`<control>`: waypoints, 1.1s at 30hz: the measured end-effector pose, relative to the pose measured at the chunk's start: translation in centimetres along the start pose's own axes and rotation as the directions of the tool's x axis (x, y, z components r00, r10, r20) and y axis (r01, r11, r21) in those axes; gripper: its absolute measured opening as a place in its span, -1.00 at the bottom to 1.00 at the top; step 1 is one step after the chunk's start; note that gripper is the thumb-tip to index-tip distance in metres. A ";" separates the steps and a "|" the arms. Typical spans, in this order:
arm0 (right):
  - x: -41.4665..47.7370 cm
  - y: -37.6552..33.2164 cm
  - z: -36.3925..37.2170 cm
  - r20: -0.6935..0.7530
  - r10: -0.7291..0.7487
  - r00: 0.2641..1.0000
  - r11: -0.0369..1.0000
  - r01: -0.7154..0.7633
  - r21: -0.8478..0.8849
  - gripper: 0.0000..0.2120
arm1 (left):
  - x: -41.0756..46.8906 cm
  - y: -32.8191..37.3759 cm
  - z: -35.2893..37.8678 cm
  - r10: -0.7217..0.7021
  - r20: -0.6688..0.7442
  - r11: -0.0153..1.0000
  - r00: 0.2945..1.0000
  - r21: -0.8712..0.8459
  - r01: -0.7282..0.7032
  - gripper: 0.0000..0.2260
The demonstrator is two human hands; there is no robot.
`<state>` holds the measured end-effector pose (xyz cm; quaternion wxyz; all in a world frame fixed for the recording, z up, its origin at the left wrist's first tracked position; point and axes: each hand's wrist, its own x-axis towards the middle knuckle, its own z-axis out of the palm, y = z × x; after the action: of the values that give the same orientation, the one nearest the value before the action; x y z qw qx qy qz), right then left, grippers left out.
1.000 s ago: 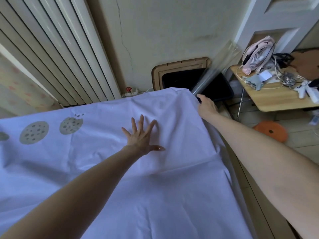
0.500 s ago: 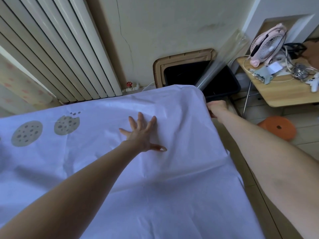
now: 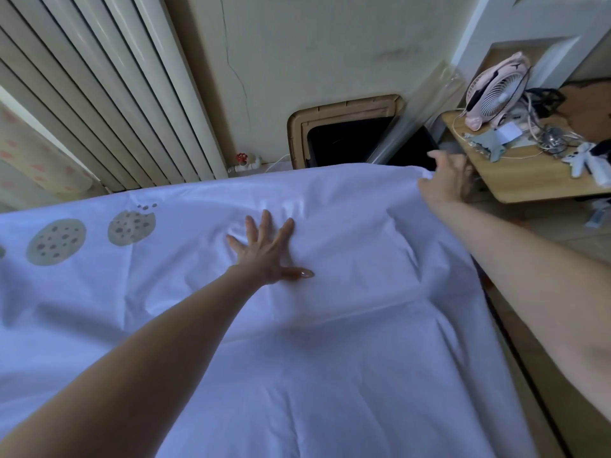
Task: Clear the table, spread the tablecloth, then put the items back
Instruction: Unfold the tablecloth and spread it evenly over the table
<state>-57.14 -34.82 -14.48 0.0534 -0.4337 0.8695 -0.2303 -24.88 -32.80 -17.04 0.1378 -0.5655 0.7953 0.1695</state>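
Spreading is the step in hand: the white tablecloth [image 3: 330, 375] fills the lower frame and hides the table beneath it, with cookie prints [image 3: 56, 242] at middle left. At centre the left hand [image 3: 264, 249] lies flat on the cloth, fingers straight and splayed, pressing it down among shallow wrinkles. At upper right the right hand [image 3: 444, 181] appears to pinch the cloth's far edge and hold it raised, though blur hides the exact grip.

Next, I judge, that edge wants pulling outward and lowering over the table's side while the flat hand anchors the middle. Then the folds toward lower right need smoothing. No items are back on the cloth yet.

Behind, from upper left, are a radiator [image 3: 99, 94], a red valve [image 3: 241, 157] and a dark bin [image 3: 350, 140] just past the far edge. A wooden side table [image 3: 529, 180] with a pink fan [image 3: 496, 90] and tangled cables [image 3: 555, 137] stands near the raised edge, where a wide pull could brush it.
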 end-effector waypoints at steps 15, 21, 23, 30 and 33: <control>-20.7 -1.3 -2.0 0.783 -0.220 0.582 0.913 0.405 -0.045 -0.44 | -13.7 -0.6 2.7 0.040 0.042 0.971 0.998 -0.238 -0.029 -0.36; -29.9 -0.1 -4.5 0.707 -0.328 0.626 0.789 0.593 -0.160 -0.08 | -20.9 -1.3 6.5 0.147 -0.129 0.975 0.981 0.188 -0.122 0.25; -33.4 1.8 -4.5 0.710 -0.291 0.641 0.812 0.559 -0.171 -0.07 | -23.6 -1.7 8.9 0.176 -0.061 0.969 0.983 0.185 -0.162 0.36; -39.7 5.8 -6.4 0.754 -0.177 0.632 0.851 0.483 -0.205 -0.16 | -29.6 -0.7 11.6 0.094 0.192 0.991 0.977 0.080 -0.111 0.04; -41.4 6.1 -7.2 0.764 -0.156 0.626 0.857 0.471 -0.210 -0.13 | -31.0 -0.4 12.1 0.099 0.206 0.987 0.973 0.104 -0.123 0.02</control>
<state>-38.11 3.14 -15.25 0.2620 -0.6378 0.7121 0.1323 -14.14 -1.28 -15.31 0.2402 -0.4912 0.8162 0.1866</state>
